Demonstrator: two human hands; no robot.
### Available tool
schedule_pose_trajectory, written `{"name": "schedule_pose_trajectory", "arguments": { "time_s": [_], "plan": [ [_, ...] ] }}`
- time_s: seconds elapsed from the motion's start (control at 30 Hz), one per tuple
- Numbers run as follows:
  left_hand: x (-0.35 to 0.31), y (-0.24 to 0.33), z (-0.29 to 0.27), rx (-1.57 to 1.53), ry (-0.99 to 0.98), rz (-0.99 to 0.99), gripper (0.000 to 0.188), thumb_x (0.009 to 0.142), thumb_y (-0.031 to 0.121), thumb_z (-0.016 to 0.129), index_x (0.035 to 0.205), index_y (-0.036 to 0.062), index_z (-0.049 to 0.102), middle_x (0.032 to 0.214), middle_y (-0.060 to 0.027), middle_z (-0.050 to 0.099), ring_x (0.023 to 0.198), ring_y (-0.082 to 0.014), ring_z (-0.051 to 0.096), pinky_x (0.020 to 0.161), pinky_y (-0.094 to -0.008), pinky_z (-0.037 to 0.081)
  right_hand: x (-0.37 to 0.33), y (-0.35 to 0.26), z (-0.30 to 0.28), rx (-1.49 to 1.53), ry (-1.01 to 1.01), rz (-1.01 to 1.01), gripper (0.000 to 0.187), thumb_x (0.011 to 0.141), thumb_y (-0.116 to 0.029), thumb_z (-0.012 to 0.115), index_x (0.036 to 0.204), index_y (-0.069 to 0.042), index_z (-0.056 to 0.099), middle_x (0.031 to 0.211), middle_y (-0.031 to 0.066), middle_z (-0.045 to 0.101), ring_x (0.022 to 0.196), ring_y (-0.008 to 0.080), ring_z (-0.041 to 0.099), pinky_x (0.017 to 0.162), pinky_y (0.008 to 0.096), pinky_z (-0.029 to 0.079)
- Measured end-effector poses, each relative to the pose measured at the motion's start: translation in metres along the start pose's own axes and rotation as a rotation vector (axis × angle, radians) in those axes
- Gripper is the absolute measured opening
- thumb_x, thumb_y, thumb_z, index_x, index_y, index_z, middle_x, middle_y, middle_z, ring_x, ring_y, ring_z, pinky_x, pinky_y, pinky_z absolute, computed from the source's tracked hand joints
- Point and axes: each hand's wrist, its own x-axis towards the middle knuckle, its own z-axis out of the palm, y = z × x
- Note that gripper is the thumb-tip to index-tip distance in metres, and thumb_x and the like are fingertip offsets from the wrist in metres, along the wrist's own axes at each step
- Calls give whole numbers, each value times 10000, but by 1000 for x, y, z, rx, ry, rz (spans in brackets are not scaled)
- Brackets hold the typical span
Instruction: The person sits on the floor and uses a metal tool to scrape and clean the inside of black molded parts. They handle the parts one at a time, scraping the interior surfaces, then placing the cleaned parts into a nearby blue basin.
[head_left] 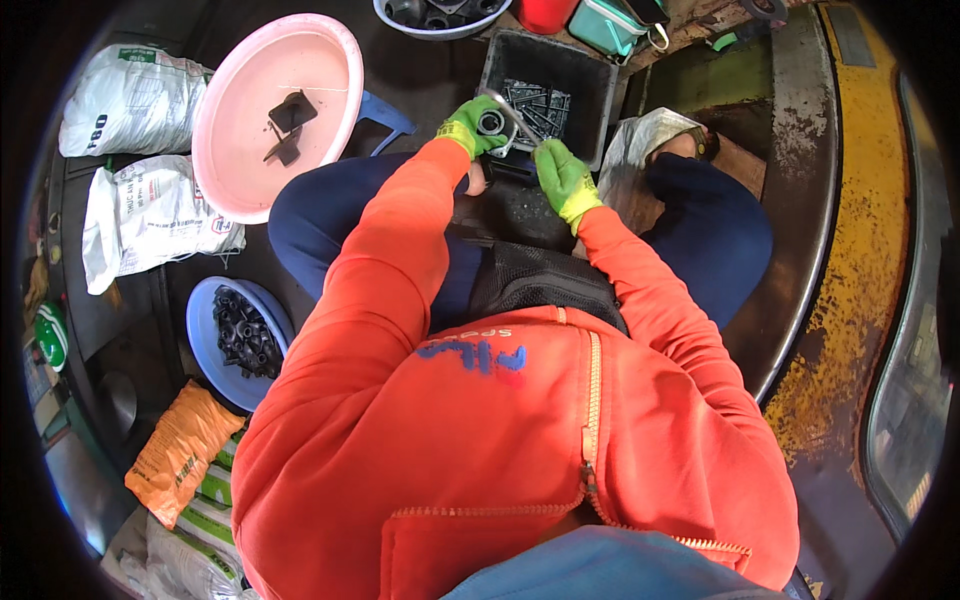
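Observation:
Both my hands wear green gloves below orange sleeves. My left hand (472, 126) grips a small black round part (491, 122) over my lap. My right hand (562, 176) holds a thin metal rod-like tool (515, 117) whose tip reaches the black part. Just beyond the hands stands a black rectangular tray (595, 70) holding several dark metal pieces (538, 104).
A pink basin (240, 110) with two black parts lies at the left. A blue bowl (205, 335) of several black parts sits by my left knee. White sacks (135, 100) and an orange bag (180, 450) lie further left. A yellow worn metal edge (860, 280) curves along the right.

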Motion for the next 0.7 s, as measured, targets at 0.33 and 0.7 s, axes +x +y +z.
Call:
{"name": "schedule_pose_trajectory", "arguments": {
  "time_s": [0.33, 0.7],
  "plan": [
    [-11, 92, -16, 823, 300, 259, 583, 561, 391, 827, 1073, 171, 657, 1152, -74, 635, 1162, -318, 524, 969, -411, 438, -9, -57, -43, 77, 195, -60, 269, 954, -288, 467, 1022, -59, 592, 933, 199, 626, 889, 389, 600, 787, 408, 460],
    [4, 209, -62, 59, 813, 223, 590, 680, 439, 797, 1075, 22, 666, 946, -126, 674, 797, -225, 623, 720, -334, 482, -115, -100, -121, 554, 391, -100, 227, 987, -153, 462, 1072, 27, 571, 779, -19, 536, 666, 45, 457, 602, 199, 382]
  ]
}}
